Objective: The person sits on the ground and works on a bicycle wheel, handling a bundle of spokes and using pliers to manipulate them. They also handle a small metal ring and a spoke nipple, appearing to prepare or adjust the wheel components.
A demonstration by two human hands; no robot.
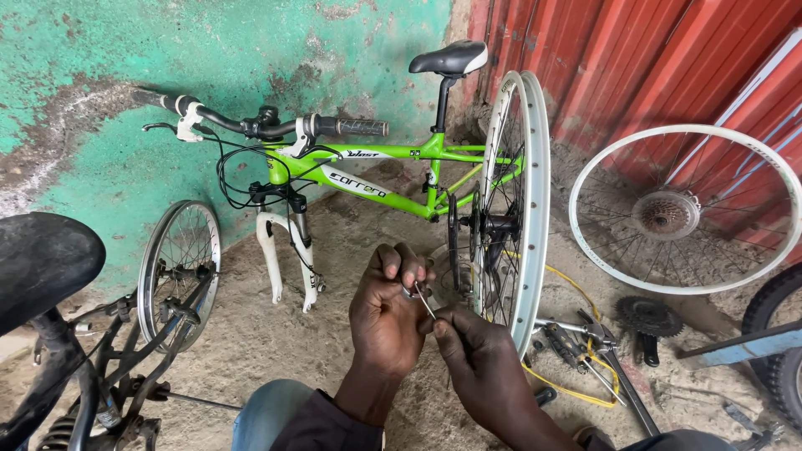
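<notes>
My left hand (386,313) is closed around a small metal part (409,291), held up in front of me. My right hand (476,355) pinches a thin metal tool (424,299) whose tip touches that part. Both hands hover over the dirt floor, just left of an upright silver bicycle wheel (518,200). Behind them a green bicycle frame (376,171) without wheels stands on its white fork against a green wall.
A second silver wheel with a sprocket cluster (681,209) leans on the red metal wall at right. A chainring (645,317), pliers (576,338) and yellow cable lie on the floor. A dark bicycle with a black saddle (42,259) stands at left.
</notes>
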